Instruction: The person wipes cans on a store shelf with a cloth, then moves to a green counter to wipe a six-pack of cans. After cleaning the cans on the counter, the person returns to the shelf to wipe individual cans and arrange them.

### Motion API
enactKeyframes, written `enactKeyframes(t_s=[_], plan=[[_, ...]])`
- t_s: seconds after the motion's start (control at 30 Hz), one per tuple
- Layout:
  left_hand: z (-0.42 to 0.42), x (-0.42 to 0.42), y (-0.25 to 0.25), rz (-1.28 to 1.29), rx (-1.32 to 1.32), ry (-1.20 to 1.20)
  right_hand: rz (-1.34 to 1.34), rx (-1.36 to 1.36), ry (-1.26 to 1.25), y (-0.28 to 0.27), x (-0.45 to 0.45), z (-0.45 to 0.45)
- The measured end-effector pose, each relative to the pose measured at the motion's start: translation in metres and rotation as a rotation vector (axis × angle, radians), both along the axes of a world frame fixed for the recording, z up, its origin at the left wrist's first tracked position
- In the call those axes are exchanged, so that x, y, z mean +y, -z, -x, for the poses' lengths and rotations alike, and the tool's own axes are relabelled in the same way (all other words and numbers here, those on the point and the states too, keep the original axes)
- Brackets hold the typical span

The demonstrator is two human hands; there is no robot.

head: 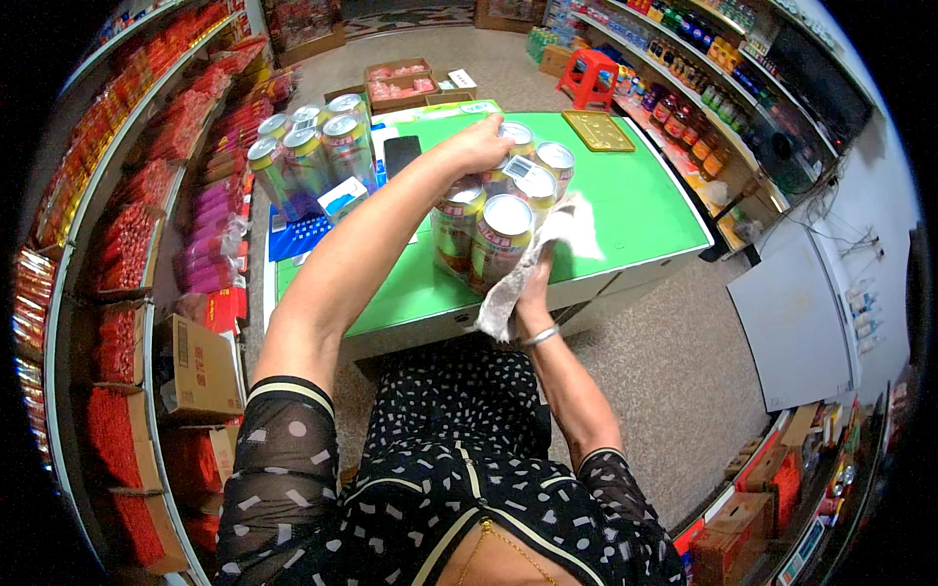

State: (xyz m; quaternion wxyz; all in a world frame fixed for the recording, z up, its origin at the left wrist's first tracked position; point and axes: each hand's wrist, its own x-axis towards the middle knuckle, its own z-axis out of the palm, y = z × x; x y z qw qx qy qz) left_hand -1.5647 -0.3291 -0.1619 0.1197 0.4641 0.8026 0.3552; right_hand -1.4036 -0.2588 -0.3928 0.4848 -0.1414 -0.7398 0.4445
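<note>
A plastic-wrapped pack of several drink cans (469, 227) stands on a green-topped counter (619, 209) before me. Reaching across it, my left hand (480, 146) grips the pack's far end by its top. A crumpled whitish cloth (506, 297) is in my right hand (536, 282), pressed along the pack's near right side. Part of that hand is hidden behind the cloth. Further left on the counter is a second wrapped pack of cans (322, 150), apart from both hands. Beneath my left forearm lies a small white-and-blue box (343, 199).
A dark phone-like object (402, 152) lies beyond my left forearm. A yellow plastic tray (599, 131) rests at the counter's far right. Behind are a red stool (588, 77) and cardboard boxes (399, 80). Stocked shelves (150, 308) line the left; bottle shelves (689, 73) stand right.
</note>
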Motion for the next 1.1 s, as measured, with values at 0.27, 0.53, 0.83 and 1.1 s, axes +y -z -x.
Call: enactKeyframes(t_s=[0.27, 0.53, 0.83, 1.1], plan=[[-0.014, -0.013, -0.013, 0.029, -0.213, -0.005, 0.067, 0.040, -0.170, -0.081, -0.085, -0.041], [-0.014, -0.015, -0.012, 0.024, -0.108, -0.001, -0.148, 0.186, -0.107, -0.159, 0.009, 0.011], [-0.011, -0.013, -0.008, -0.012, -0.059, -0.022, 0.411, 0.102, -0.426, -0.111, 0.019, -0.006], [-0.008, -0.012, -0.009, 0.005, -0.088, -0.028, 0.943, 0.293, -0.628, -0.069, -0.034, -0.032]])
